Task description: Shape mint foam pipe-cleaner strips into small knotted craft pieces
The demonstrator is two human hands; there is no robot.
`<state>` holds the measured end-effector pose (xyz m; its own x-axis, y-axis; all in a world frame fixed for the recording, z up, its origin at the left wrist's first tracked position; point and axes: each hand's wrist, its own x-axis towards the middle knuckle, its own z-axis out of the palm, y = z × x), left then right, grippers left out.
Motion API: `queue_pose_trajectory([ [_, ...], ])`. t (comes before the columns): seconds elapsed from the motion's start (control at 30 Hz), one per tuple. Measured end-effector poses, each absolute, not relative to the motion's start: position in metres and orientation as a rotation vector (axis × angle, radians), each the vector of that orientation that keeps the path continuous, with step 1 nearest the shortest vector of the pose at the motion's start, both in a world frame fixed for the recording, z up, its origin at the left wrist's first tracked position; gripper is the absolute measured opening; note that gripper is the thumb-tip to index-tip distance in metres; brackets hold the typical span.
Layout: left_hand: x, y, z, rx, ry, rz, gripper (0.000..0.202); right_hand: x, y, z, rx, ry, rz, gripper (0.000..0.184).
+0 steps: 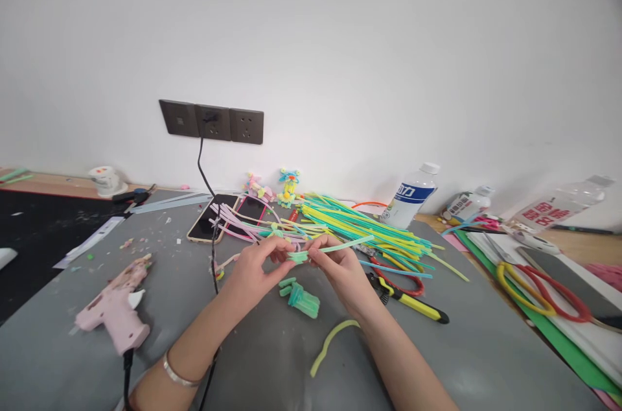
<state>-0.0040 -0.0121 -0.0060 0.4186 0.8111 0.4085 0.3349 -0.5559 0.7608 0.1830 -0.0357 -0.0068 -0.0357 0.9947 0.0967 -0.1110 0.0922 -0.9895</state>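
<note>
A mint-green pipe cleaner (347, 244) is held between my two hands over the middle of the grey mat. Its left part is bunched into a short folded piece (298, 257), and its free end sticks out to the right. My left hand (265, 266) pinches the folded end. The fingers of my right hand (335, 266) close on the strand beside it. Just below lies a teal-green bundle of bent pipe cleaner (304, 301) with small cut bits (287, 282) at its upper left. A curved yellow-green pipe cleaner (330, 343) rests near my right forearm.
A pink glue gun (116, 304) lies left, its cord on the mat. Behind my hands are phones (207, 223), loose pipe cleaners (359, 226) and small figures (289, 187). Yellow-black pliers (418, 306), a bottle (411, 197) and scissors (566, 297) are to the right.
</note>
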Motion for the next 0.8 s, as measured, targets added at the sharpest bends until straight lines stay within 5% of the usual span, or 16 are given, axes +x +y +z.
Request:
queue_pose_trajectory([
  [0.8,-0.0080,-0.0108,-0.0028,2.127,0.849,1.279,0.004,0.1862,-0.0362,-0.0056,-1.071,-1.280,1.176,0.031],
])
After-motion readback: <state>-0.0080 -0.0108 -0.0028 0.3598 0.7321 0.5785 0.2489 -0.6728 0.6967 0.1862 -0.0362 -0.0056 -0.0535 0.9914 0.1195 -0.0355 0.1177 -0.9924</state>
